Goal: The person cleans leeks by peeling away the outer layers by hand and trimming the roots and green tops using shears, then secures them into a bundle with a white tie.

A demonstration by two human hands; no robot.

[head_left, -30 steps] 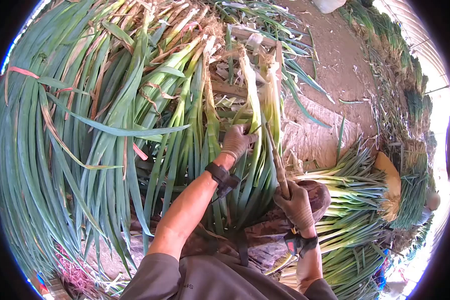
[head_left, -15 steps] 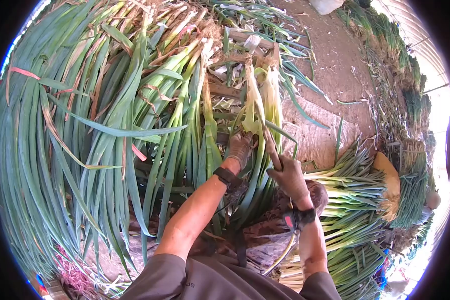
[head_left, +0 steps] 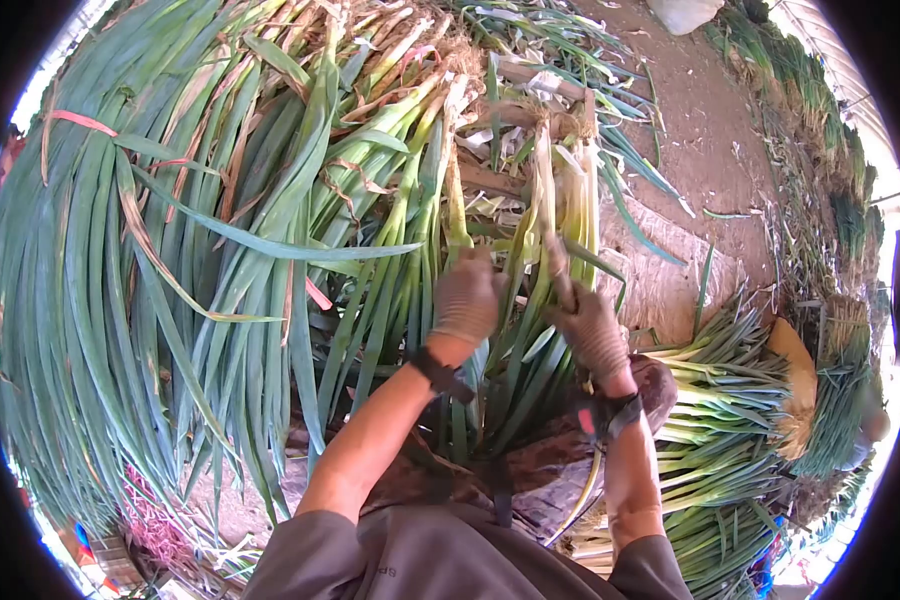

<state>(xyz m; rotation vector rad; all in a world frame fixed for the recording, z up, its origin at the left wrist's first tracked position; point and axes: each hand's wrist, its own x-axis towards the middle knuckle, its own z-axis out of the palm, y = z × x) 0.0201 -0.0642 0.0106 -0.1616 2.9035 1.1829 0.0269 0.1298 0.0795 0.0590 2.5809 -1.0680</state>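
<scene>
Gloved and blurred by motion, my left hand (head_left: 467, 298) is over the leaves of the long green onions, at the lower end of one onion stalk (head_left: 456, 205). Its fingertips are smeared, so a hold does not show. My right hand (head_left: 592, 328), also gloved, is closed around a thin brown stick-like thing (head_left: 560, 272) that points up and away from me. Its far end runs alongside a pale green onion stem (head_left: 544, 175) with dry roots. Right of this stem stand more pale onion stems (head_left: 582, 195).
A large heap of green onions (head_left: 200, 230) fills the left side, with a pink tie (head_left: 83, 122) on it. More onions (head_left: 720, 410) lie at my right. Scraps of leaf litter the dirt floor (head_left: 695, 140), and a wooden slat (head_left: 490, 180) lies beneath the stems.
My left hand has come off the onion beside the brown stick and moved left to the neighbouring stalk. My right hand keeps its grip. The whole view has shifted slightly.
</scene>
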